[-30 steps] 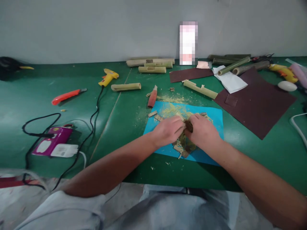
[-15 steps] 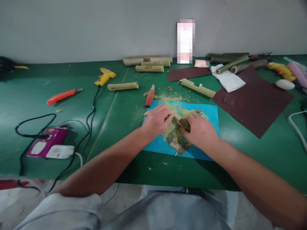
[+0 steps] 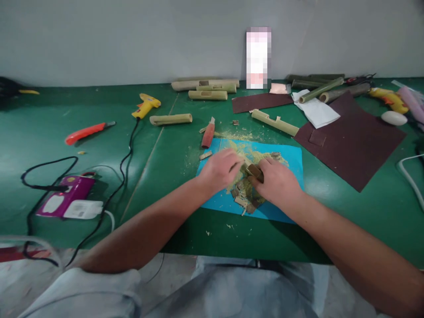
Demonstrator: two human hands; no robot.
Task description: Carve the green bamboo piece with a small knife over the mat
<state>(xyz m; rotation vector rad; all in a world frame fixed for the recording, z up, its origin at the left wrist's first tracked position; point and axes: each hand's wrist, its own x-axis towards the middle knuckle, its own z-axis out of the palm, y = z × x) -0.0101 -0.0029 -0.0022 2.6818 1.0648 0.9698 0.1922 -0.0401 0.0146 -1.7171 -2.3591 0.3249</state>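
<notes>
Over the blue sheet (image 3: 215,203), a short pale bamboo piece (image 3: 247,162) lies between my two hands. My left hand (image 3: 221,167) is closed around its left end, and the fingers cover most of that end. A small folded brown piece that looks like sandpaper (image 3: 255,172) is pressed against the bamboo. My right hand (image 3: 276,176) is closed on it, thumb below and fingers above. Below them lies a heap of bamboo chips (image 3: 241,201) with yellowish dust. A red-handled blade tool (image 3: 208,134) rests just beyond the sheet.
Cut bamboo tubes (image 3: 207,95) lie at the back, and another notched tube (image 3: 274,123) is nearer. Brown sheets (image 3: 354,141) spread to the right. On the left are a yellow glue gun (image 3: 145,106), a red utility knife (image 3: 86,133) and a purple power strip (image 3: 68,196) with cords.
My left hand has turned slightly and shifted right, toward the folded brown piece. My right hand stays in nearly the same place. The whole view has shifted slightly.
</notes>
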